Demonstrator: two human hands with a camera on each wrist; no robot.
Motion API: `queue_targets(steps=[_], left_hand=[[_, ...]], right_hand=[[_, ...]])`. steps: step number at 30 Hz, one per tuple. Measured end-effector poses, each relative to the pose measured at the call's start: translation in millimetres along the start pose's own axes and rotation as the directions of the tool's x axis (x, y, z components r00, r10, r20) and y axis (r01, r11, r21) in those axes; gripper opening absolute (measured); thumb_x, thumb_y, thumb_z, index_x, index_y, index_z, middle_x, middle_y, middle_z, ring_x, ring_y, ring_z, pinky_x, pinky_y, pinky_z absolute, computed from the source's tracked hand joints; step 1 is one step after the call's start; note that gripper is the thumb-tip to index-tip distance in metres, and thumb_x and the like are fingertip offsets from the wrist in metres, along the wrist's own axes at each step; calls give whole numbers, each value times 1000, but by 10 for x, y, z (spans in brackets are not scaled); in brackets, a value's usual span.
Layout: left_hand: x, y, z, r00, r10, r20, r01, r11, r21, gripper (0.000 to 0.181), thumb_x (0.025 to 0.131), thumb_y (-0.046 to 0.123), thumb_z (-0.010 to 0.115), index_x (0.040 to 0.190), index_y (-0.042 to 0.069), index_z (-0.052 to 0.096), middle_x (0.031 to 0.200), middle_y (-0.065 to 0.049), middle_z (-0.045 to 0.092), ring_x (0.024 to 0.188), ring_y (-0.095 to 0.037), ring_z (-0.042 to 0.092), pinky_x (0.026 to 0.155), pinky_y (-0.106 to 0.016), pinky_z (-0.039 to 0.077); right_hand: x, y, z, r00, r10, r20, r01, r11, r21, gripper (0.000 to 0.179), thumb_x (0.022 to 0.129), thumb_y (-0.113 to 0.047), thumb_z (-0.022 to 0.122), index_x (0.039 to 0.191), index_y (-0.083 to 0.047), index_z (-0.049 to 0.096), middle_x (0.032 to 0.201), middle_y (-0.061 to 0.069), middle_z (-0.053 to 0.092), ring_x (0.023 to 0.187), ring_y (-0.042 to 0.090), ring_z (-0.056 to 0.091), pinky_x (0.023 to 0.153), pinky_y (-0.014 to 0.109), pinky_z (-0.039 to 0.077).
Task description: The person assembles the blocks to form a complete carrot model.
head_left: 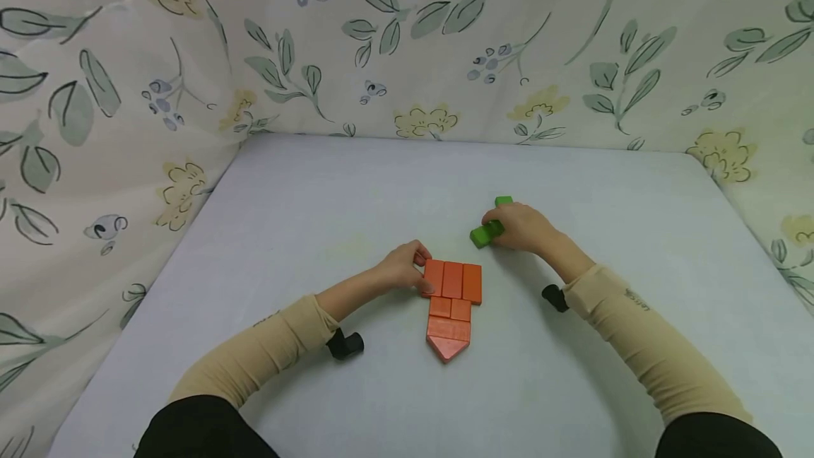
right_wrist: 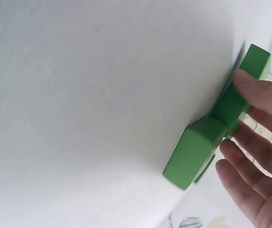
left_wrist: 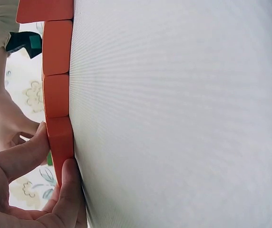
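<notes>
Orange-red wooden blocks lie flat together: a row of three upright rectangles, two small pieces below, a wide piece and a pointed triangular block [head_left: 448, 349] at the near end. My left hand [head_left: 402, 267] pinches the leftmost rectangular orange block [head_left: 434, 276] of the row, thumb at its near side and fingers at its far side. Farther back and to the right, my right hand [head_left: 523, 226] holds a green block [right_wrist: 228, 105] between thumb and fingers. Another green block [right_wrist: 188, 156] lies against its near end, and a green piece [head_left: 504, 200] shows beyond the hand.
All the blocks are on a white table [head_left: 356, 189]. A flowered cloth [head_left: 420, 41] hangs behind it and along its left and right sides. Black wrist-worn devices [head_left: 345, 345] stick out below both forearms.
</notes>
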State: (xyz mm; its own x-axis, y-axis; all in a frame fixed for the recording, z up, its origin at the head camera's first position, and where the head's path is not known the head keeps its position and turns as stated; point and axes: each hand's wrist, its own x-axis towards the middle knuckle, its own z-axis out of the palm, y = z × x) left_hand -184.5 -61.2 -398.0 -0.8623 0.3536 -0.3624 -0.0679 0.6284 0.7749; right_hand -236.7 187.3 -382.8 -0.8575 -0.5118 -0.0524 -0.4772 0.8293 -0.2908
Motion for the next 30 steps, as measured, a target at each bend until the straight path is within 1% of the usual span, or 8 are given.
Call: queue_targets(steps=[4, 7, 10, 16, 20, 24, 26, 30], left_hand=[[-6, 6, -5, 1000, -1, -3, 1, 1000, 0, 54, 72, 1, 84, 117, 0, 54, 107, -11, 56, 94, -23, 53, 83, -34, 45], [-5, 8, -8, 1000, -1, -6, 1, 1000, 2, 54, 72, 1, 84, 117, 0, 54, 106, -10, 56, 94, -22, 53, 85, -34, 44], [-3, 8, -10, 1000, 0, -6, 0, 1000, 3, 54, 72, 1, 84, 117, 0, 54, 105, -10, 57, 94, -22, 53, 85, -33, 44], [-10, 16, -12, 1000, -6, -2, 6, 1000, -5, 52, 72, 1, 83, 116, 0, 54, 105, -10, 56, 95, -23, 52, 85, -33, 43], [-15, 20, -11, 1000, -8, -5, 8, 1000, 1, 53, 72, 1, 83, 116, 0, 54, 107, -11, 57, 97, -24, 52, 86, -34, 44], [-22, 26, -9, 1000, -16, -11, 16, 1000, 9, 54, 73, 3, 83, 117, -1, 52, 110, -13, 57, 100, -25, 54, 89, -36, 44], [-25, 28, -11, 1000, -20, -12, 20, 1000, 8, 54, 74, 4, 83, 118, -1, 51, 112, -13, 57, 101, -26, 54, 90, -36, 44], [-36, 36, -11, 1000, -24, -13, 24, 1000, 9, 54, 74, 3, 83, 117, -2, 51, 111, -13, 57, 100, -26, 54, 89, -36, 45]], right_hand=[[33, -119, 25, 1000, 11, -8, -11, 1000, 22, 34, 78, -16, 81, 107, 0, 70, 101, 13, 69, 89, 26, 61, 79, 45, 50], [58, -236, 44, 1000, 16, 15, -16, 999, 36, 38, 78, -25, 82, 106, -2, 71, 99, 13, 69, 88, 26, 62, 77, 43, 51], [80, -338, 72, 999, 18, 38, -20, 999, 46, 39, 78, -30, 82, 104, -3, 71, 96, 11, 69, 85, 24, 63, 74, 41, 52], [122, -431, 134, 999, -8, 34, 4, 995, 104, 38, 77, -30, 83, 101, -2, 72, 93, 10, 70, 83, 23, 62, 74, 38, 52], [140, -438, 146, 998, -2, 58, -7, 987, 159, 34, 82, -27, 79, 103, -1, 72, 94, 11, 70, 84, 23, 64, 74, 38, 52], [149, -432, 144, 997, 5, 79, -20, 981, 191, 25, 89, -20, 72, 104, -1, 72, 94, 11, 71, 79, 20, 63, 71, 36, 52], [147, -430, 138, 996, 5, 87, -22, 980, 199, 21, 90, -17, 71, 104, -1, 73, 93, 10, 71, 77, 19, 62, 70, 35, 52], [137, -427, 123, 995, -3, 104, -19, 978, 206, 20, 90, -17, 70, 104, -2, 73, 92, 10, 72, 80, 20, 63, 71, 36, 52]])
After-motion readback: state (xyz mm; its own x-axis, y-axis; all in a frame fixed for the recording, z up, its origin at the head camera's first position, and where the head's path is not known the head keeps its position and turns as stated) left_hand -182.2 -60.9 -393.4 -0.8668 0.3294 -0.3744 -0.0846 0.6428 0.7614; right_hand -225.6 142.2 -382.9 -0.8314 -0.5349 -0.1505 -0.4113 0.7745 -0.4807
